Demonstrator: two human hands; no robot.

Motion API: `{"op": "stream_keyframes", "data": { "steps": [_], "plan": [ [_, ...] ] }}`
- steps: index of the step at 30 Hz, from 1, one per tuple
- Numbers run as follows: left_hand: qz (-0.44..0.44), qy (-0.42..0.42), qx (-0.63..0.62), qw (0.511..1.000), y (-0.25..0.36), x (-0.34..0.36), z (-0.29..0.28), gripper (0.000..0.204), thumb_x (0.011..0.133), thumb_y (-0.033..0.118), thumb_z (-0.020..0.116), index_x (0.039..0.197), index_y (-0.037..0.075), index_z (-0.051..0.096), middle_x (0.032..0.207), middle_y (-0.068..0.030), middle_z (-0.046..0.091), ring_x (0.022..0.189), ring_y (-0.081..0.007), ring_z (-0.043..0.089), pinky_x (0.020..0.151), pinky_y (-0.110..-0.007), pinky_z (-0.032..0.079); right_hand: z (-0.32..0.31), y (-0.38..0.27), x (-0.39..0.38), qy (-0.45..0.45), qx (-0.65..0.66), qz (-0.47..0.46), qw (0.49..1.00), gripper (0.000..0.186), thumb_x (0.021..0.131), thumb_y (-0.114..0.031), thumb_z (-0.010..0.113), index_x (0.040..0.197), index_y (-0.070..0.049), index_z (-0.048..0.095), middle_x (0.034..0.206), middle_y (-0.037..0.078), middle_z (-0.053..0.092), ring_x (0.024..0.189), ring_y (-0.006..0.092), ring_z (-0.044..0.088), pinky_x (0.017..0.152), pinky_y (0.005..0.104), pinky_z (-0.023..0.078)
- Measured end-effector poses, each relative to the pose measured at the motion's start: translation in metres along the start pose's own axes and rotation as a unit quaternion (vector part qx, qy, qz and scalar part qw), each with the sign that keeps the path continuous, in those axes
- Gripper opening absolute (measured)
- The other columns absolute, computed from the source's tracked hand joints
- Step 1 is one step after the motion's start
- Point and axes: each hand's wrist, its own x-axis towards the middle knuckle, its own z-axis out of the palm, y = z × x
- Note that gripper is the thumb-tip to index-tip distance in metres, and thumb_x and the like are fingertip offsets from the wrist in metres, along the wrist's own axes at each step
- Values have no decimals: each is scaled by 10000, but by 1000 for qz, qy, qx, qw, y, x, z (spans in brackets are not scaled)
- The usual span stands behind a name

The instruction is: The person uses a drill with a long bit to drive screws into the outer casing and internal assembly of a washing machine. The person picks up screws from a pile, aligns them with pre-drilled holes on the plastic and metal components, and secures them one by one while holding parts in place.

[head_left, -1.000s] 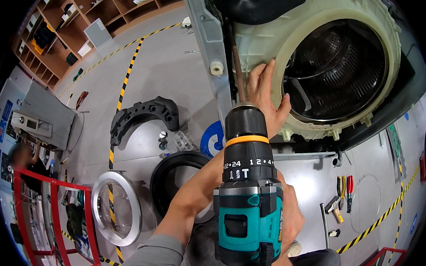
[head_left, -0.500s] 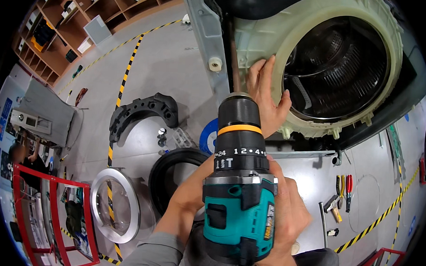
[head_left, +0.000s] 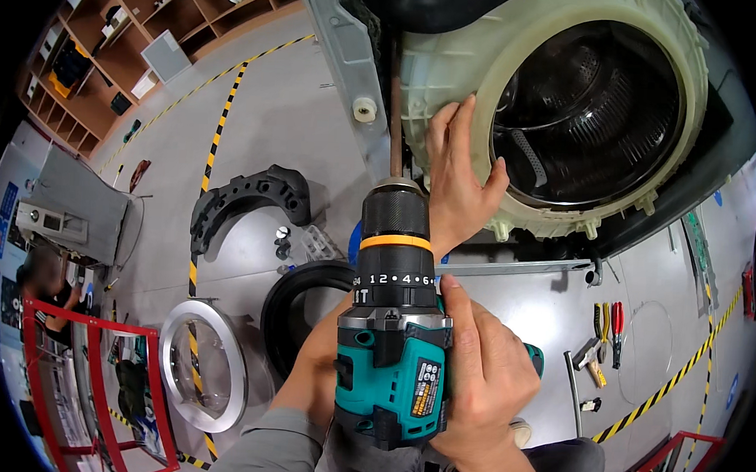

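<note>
Nearest, a teal-and-black drill (head_left: 393, 372) points up along the view, its grip held by the right hand (head_left: 489, 393), whose fingers curl around the handle. Past it, the left hand (head_left: 465, 176) rests on the pale tub (head_left: 453, 70) beside the drum opening, fingers stretched and close together, thumb spread wide. A brown rod (head_left: 397, 110) shows just beyond the chuck (whether the two join, I cannot tell). On the floor lie a black rubber ring (head_left: 275, 316), a round door (head_left: 213, 381), red-handled pliers (head_left: 617, 331) and a dark curved block (head_left: 249, 201). Farther off are another person (head_left: 58, 306) and wooden shelves (head_left: 143, 23).
</note>
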Motion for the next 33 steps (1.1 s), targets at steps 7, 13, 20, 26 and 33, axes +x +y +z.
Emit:
{"op": "stream_keyframes", "data": {
  "steps": [7,13,20,26,33],
  "plan": [
    [-23,-6,-40,999,2,1,1,756,736,28,653,1406,-28,307,1292,-207,352,1174,-346,395,996,-402,349,-14,-11,-24,-14,45,34,998,424,712,-126,609,1095,51,647,876,131,664,652,216,593,581,298,450],
    [-36,15,-5,999,11,-5,14,723,777,8,670,1412,-14,325,1271,-167,371,1134,-266,444,946,-338,412,-64,21,-50,-44,264,162,950,452,716,-158,671,1111,56,624,1029,177,667,763,269,660,646,309,499],
    [-72,73,42,994,20,3,35,613,853,88,679,1371,-19,370,1200,-137,395,1033,-223,465,894,-342,408,-176,109,-146,-159,310,298,889,441,735,-182,715,1096,36,586,970,132,617,815,247,620,730,317,495],
    [-47,53,97,993,16,-21,13,512,874,114,647,1317,-3,419,1201,-174,437,1020,-251,494,847,-353,434,-238,208,-202,-64,413,225,880,481,727,-215,716,1112,16,543,812,75,553,648,186,536,610,291,425],
    [-186,-165,189,950,18,-211,-96,115,858,149,638,868,34,643,843,-124,594,737,-297,571,663,-361,465,-275,309,-206,-155,539,87,823,521,718,-247,718,1126,-5,501,657,20,490,483,126,453,490,266,356]
  ]
}}
